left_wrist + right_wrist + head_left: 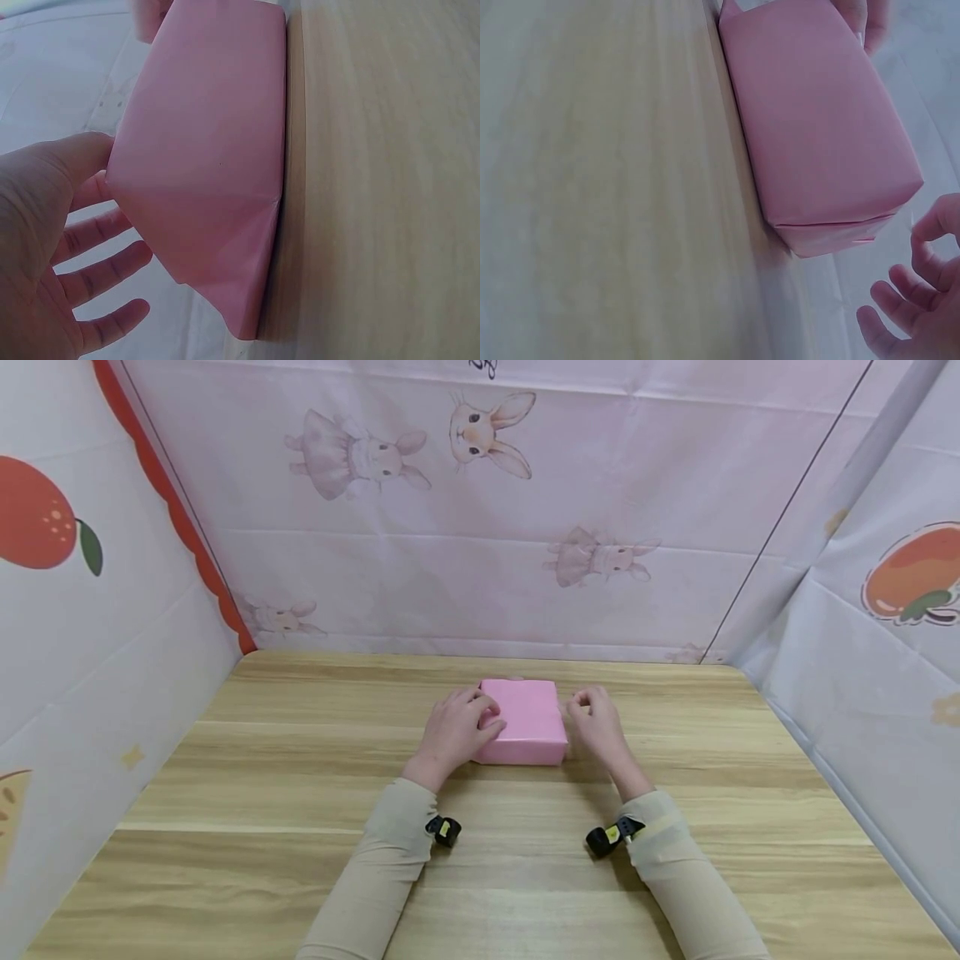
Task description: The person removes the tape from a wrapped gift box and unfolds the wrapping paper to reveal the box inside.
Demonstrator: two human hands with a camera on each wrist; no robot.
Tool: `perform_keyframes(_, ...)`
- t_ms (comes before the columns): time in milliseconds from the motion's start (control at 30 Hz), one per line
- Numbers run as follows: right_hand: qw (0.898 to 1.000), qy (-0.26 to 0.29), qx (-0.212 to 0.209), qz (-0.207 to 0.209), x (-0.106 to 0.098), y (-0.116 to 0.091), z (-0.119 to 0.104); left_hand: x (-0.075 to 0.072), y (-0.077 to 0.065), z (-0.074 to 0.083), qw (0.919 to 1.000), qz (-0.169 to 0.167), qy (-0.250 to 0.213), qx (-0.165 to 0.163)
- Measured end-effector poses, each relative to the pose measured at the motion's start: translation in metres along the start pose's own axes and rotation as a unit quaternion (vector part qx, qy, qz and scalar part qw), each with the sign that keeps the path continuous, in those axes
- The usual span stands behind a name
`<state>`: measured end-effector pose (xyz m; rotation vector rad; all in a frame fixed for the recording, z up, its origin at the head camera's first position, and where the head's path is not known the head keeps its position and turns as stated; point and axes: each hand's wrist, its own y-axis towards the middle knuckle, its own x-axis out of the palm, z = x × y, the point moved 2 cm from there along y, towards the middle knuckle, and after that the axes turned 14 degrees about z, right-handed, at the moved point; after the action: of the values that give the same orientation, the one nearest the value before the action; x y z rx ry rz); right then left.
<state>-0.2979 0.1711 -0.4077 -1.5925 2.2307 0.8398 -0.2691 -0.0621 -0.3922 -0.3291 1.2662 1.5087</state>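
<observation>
A pink-wrapped box (522, 718) sits on the wood-grain desk (262, 827), towards its far side and between the two hands; the left hand (456, 727) is at the box's left end, thumb touching the wrapping near the top edge, the other fingers spread apart and loosely bent; at that same end a pointed paper flap (217, 247) juts out. The right hand (597, 722) is just beside the right end, thumb and forefinger brought together in a ring, the remaining fingers loosely curled – I cannot tell whether anything thin is pinched between them; the paper at that end is creased into a folded end panel (829, 236). Both arms wear pale beige sleeves (375, 877), with a small black device (447, 832) at each wrist; behind the desk hangs a pale pink backdrop (465, 510) printed with rabbits.
</observation>
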Motion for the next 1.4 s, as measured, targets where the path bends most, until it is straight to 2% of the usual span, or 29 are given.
perform_keyframes(300,0.999,-0.009,0.026,0.036,-0.0049,0.0033,0.0019,0.0002,0.0004,-0.0002,1.0,-0.004,0.0,-0.003)
perform_keyframes(567,0.998,-0.01,0.044,0.037,-0.006,0.0039,0.0041,0.0002,-0.0006,-0.001,1.0,0.002,0.001,0.002)
perform_keyframes(900,0.998,-0.013,0.043,0.043,-0.0071,0.0033,0.0046,0.0027,-0.0011,-0.0024,1.0,0.004,0.001,0.006)
perform_keyframes(1400,0.998,0.01,0.041,0.05,-0.0084,0.0009,0.0059,0.0033,-0.0041,-0.0025,0.9999,0.008,-0.005,0.013)
